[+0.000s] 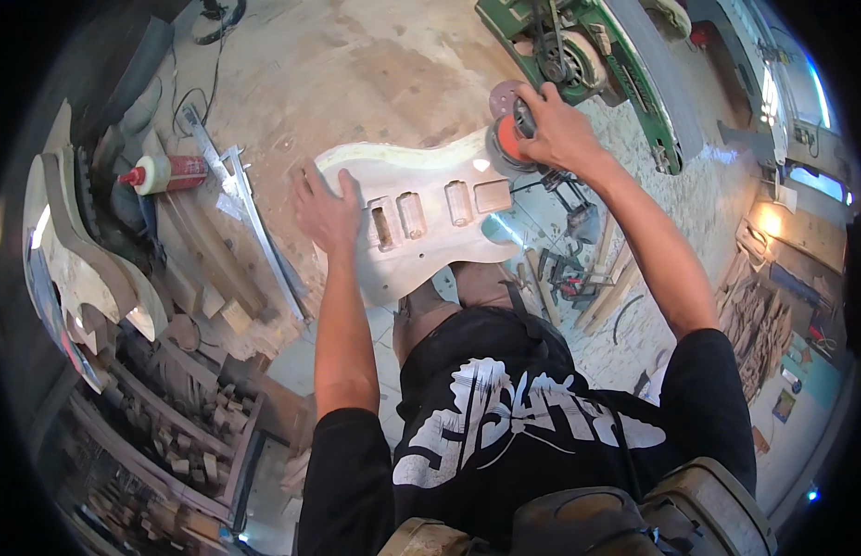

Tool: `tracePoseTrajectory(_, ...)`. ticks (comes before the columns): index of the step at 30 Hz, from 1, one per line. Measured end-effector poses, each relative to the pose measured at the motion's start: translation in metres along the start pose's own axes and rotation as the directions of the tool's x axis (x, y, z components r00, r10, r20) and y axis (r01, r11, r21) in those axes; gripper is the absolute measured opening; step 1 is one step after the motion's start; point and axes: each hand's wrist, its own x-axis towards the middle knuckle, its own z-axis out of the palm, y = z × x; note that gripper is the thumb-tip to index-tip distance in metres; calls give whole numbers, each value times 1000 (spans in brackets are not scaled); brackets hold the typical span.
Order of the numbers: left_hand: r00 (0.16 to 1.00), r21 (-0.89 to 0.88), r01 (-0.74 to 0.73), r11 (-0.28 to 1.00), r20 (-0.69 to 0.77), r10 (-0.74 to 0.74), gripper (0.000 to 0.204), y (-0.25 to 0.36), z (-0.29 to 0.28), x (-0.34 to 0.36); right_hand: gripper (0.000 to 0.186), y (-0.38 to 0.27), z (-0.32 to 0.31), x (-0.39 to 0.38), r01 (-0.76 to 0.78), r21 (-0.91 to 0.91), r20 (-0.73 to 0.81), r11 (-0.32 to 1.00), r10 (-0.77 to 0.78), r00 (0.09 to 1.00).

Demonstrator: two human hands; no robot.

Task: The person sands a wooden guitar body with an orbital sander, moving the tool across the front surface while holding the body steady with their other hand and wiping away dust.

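Note:
A pale, unpainted wooden guitar body (434,243) lies on the workbench (356,56), its near edge reaching past the bench toward my legs. Several routed pockets are cut into its upper face. My left hand (327,211) rests flat on the left end of the body, fingers spread. At the far right end, my right hand (558,130) is wrapped round an orange and black power sander (510,139). The sander stands at the body's edge; its underside is hidden. A round, brownish sanding disc (505,94) shows just beyond the sander.
Left of the body are a metal caliper (250,218), a red and white squeeze bottle (171,174) and wooden strips (203,241). More guitar-shaped pieces (78,241) stand at the far left. A green belt machine (625,74) occupies the far right. Clamps (571,278) lie below, right of my legs.

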Motion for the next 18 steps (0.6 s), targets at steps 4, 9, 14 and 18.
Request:
tracePoseTrajectory(4,1000,8,7,1000,11,-7,73,4,3,0,57,-8,21,-5,173,-2,-129,985,-172,977)
tracePoseTrajectory(9,999,-11,35,999,13,-35,74,1,1,-1,59,-50,20,-4,166,-41,71,985,-163,984)
tracePoseTrajectory(14,1000,32,3,999,-24,-2,71,4,4,0,57,-15,11,-7,147,-40,-14,988,-148,989)
tracePoseTrajectory(18,999,36,1,999,-53,1,70,4,4,-1,54,-29,14,-5,192,-54,6,980,-192,981)
